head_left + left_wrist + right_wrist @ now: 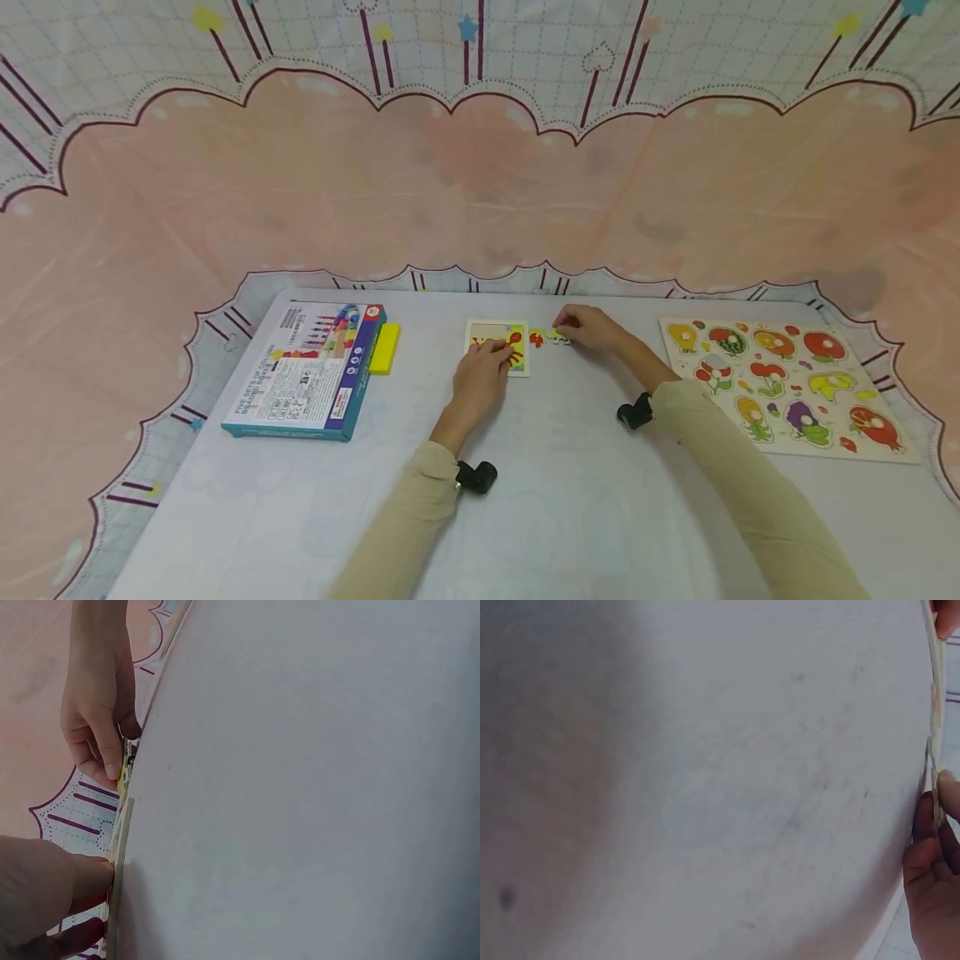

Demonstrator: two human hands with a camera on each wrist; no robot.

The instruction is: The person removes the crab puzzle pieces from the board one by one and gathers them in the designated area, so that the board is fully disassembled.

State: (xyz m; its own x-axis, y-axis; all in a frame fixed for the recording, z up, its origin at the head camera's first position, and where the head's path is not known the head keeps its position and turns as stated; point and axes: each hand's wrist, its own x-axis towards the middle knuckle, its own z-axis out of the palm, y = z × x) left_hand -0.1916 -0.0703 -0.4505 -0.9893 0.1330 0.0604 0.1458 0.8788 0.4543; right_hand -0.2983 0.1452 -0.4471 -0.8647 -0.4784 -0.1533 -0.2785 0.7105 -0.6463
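Note:
A small framed puzzle board (519, 367) with a yellow and red picture lies flat near the table's far side. Over its left part my left hand (482, 379) rests with fingers on the picture, covering much of it. Just right of the board, my right hand (592, 329) pinches the end of a small puzzle piece (561, 338) with green and white print. Touching or very close to that piece is another piece with a red figure (536, 338). In the left wrist view, the right hand (97, 712) grips the piece at the table's edge.
A boxed set (300, 375) lies on the left, with a yellow block (385, 349) against its right side. On the right is a large fruit puzzle board (795, 387). The white table (555, 500) has a patterned cloth (450, 200) behind it.

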